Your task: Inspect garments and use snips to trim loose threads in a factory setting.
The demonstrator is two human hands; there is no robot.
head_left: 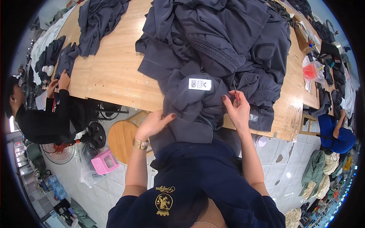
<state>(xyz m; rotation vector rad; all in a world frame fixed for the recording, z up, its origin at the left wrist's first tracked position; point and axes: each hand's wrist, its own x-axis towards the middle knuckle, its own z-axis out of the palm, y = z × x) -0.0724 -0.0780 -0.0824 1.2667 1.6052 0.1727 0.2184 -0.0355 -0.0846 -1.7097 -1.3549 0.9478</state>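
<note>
Trimming threads off dark garment (190, 110) at table (114, 76) edge — cloth is pinched taut by left hand (152, 123); small red snips (236, 95) are clamped in right hand (237, 110), best kept close beside white label (200, 84), cloth uncut.

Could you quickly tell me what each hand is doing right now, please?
Left hand: pinching the dark grey garment.
Right hand: closed on a small red tool.

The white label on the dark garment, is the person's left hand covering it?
No, the white label lies fully visible on the dark garment, while the left hand grips the fabric lower down, apart from it.
</note>
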